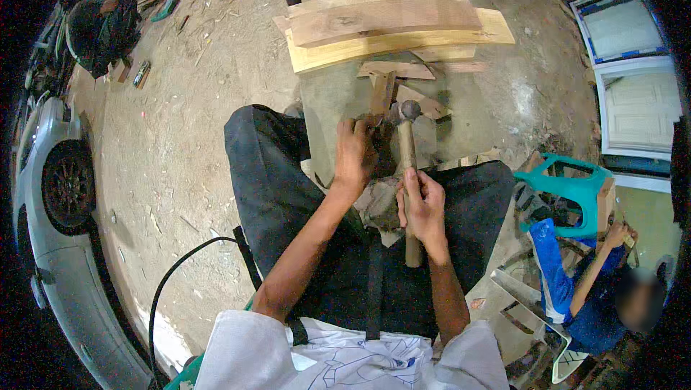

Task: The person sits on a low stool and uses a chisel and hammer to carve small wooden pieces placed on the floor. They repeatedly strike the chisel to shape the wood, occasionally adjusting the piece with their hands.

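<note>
My right hand (423, 206) is wrapped around the wooden handle of a hammer (407, 145), whose rounded dark head points away from me. Close to the hammer head, my left hand (354, 151) is closed on the near end of a brown wooden block (383, 93). The left fingertips and the lower part of the block are partly in shadow. Both hands are between my spread knees, over a greyish work surface (327, 113). A thin wooden offcut (397, 69) lies just beyond the block.
Curved wooden boards (389, 19) are stacked at the far side. On the right, a person in blue (601, 303) sits near a teal plastic stool (558, 181) and a white-framed window panel (637, 73). A silver car (68, 267) stands left; another person (104, 30) is far left.
</note>
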The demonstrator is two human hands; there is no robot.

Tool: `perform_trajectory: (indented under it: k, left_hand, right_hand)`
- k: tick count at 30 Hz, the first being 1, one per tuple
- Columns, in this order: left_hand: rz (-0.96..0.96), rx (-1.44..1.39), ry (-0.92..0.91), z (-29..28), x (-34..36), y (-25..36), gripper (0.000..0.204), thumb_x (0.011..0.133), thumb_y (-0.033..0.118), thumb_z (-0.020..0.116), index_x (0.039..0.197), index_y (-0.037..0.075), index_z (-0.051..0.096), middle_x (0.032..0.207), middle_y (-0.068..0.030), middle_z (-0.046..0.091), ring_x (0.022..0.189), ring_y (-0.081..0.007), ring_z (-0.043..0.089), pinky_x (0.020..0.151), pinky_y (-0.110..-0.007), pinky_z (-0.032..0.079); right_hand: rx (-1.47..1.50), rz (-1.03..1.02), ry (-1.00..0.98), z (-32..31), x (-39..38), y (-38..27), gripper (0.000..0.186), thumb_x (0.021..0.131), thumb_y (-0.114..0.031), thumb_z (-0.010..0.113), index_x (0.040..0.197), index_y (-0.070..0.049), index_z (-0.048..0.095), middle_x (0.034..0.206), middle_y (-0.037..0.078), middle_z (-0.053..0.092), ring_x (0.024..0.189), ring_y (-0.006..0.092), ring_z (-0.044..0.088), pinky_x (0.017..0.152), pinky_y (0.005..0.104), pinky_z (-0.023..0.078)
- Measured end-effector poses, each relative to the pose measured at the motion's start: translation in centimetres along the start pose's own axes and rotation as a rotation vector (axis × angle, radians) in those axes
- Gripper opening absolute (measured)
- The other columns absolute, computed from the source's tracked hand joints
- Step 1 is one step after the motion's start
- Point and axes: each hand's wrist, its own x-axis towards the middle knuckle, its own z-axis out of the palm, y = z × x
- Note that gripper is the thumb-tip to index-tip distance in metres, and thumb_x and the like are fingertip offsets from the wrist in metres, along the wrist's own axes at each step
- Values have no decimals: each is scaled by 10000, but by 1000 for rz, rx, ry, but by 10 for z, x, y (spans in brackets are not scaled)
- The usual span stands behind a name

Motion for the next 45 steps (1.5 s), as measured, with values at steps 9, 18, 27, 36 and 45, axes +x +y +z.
perform_trajectory:
  k: [9,18,27,36,45]
  left_hand:
    - [-134,-99,-82,-4,3,5,435,696,-49,633,1121,-14,551,1047,-223,530,1007,-415,510,845,-466,473]
    - [-25,72,-45,7,2,1,346,721,-58,584,1064,-42,542,1036,-233,503,995,-427,502,826,-463,485]
    - [-5,113,18,4,2,-1,295,724,-25,591,1015,-40,546,989,-245,511,963,-428,495,834,-475,474]
    - [16,23,12,2,6,-3,264,729,22,620,979,-33,555,970,-214,539,950,-413,505,827,-464,471]
    - [38,72,-9,-1,7,1,259,719,3,629,970,-26,573,1019,-197,526,977,-394,490,804,-456,492]
  right_hand:
    - [-67,36,3,3,2,9,391,1014,-386,484,839,-42,546,576,6,491,382,80,425,353,244,344]
    - [-89,-24,11,5,0,-10,400,1006,-395,500,830,-39,552,563,5,496,386,85,442,352,252,348]
    - [-101,-38,11,1,2,-16,380,997,-398,518,826,-60,555,566,-9,507,391,82,459,349,255,360]
    - [-52,33,15,2,9,2,383,1001,-393,514,819,-57,539,551,-4,492,372,82,438,343,252,349]
    - [-94,-59,29,0,11,11,411,1023,-377,468,828,-21,534,548,13,477,360,84,410,343,241,328]
